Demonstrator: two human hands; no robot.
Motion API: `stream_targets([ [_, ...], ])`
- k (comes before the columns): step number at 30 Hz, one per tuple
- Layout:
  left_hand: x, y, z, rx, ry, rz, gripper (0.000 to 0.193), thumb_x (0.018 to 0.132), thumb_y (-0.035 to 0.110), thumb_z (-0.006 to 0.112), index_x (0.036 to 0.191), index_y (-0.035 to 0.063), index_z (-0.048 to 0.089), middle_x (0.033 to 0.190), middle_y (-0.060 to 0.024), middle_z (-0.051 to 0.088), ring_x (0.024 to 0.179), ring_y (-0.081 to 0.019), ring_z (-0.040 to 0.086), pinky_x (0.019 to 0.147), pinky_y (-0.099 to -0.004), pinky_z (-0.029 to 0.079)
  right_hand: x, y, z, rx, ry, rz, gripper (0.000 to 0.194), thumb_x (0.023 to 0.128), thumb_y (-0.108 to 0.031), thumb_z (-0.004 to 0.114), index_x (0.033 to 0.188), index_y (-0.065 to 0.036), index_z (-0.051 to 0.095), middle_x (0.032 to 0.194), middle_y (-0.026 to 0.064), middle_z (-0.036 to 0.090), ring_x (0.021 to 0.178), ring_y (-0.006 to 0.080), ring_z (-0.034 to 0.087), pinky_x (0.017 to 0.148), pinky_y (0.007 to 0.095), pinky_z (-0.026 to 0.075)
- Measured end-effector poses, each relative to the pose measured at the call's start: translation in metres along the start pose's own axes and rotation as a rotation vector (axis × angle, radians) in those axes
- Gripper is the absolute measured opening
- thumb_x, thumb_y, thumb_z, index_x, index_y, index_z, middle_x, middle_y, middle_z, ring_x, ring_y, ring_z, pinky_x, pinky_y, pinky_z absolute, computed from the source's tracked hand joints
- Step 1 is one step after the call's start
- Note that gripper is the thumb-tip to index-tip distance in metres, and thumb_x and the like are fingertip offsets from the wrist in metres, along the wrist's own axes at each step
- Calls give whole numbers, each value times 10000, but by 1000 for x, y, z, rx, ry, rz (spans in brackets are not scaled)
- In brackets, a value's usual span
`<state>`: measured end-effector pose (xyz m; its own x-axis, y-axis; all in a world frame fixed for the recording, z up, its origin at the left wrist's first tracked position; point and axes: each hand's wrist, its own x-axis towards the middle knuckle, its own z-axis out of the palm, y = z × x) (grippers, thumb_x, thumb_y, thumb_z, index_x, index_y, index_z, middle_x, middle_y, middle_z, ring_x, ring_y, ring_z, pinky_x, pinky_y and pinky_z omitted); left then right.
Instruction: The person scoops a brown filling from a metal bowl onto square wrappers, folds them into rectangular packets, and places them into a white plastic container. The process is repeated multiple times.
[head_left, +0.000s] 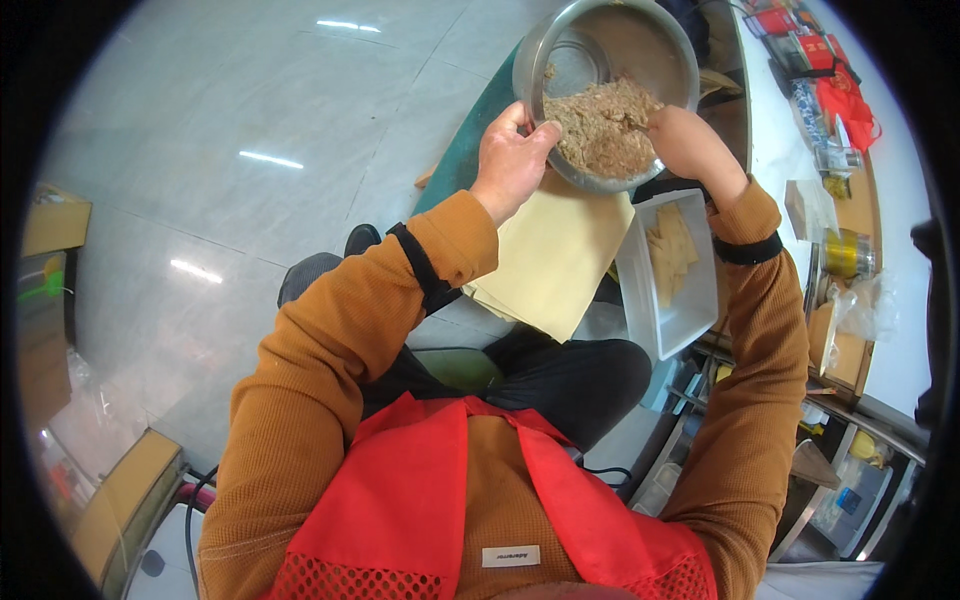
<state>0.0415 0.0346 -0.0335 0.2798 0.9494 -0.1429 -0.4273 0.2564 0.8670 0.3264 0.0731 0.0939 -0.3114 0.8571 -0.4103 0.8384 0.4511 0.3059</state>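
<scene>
A round stainless steel basin (679, 45) stands tilted in front of me, with a mound of minced filling (600, 124) along its near side. My left hand (517, 154) grips the basin's near left rim, thumb over the edge. My right hand (686, 146) reaches over the right rim and holds a thin utensil (637, 124), its tip in the filling; its full shape is hidden. Below the basin lies a stack of pale yellow thin sheets (562, 247). To its right, a white plastic bin (649, 315) contains several folded yellow pieces (671, 247).
A green bench top (469, 154) shows beneath the basin and sheets. At right runs a white counter (780, 120) with a red bag (844, 105), jars (847, 251) and a clear plastic bag (866, 304). Open drawers (847, 480) hold small items. Cardboard boxes (56, 225) stand at far left.
</scene>
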Motion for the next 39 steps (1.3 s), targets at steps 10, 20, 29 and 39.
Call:
stream_targets([
  [10, 3, -7, 6, 42, 86, 76, 272, 1016, 236, 803, 937, 33, 642, 837, -41, 615, 826, -164, 575, 774, -376, 524, 6, -38, -7, -88, -59, -28, 183, 871, -55, 677, 820, 6, 842, 952, 280, 797, 922, 493, 779, 852, 545, 640],
  [20, 8, -8, 11, 205, 77, 236, 335, 1029, 264, 770, 890, 16, 593, 798, -140, 569, 876, -360, 570, 1314, -491, 406, 1, -69, -1, 360, 71, 165, 288, 1016, -126, 578, 956, 72, 779, 1010, 367, 744, 1024, 574, 726, 936, 603, 579],
  [29, 9, -9, 5, 198, 74, 167, 318, 1044, 301, 781, 991, 6, 674, 819, -89, 643, 850, -246, 627, 882, -422, 551, -19, -110, -8, 632, 160, 162, 276, 1052, -179, 613, 1036, 48, 770, 898, 296, 743, 857, 468, 736, 795, 542, 584],
  [39, 17, 10, 0, 62, -8, 74, 418, 1178, 426, 706, 1045, 30, 692, 942, -42, 721, 793, -132, 643, 734, -355, 575, -44, -111, -14, 1474, -20, 483, 411, 1116, -249, 621, 1381, 29, 768, 862, -40, 649, 739, 81, 574, 585, 300, 492],
])
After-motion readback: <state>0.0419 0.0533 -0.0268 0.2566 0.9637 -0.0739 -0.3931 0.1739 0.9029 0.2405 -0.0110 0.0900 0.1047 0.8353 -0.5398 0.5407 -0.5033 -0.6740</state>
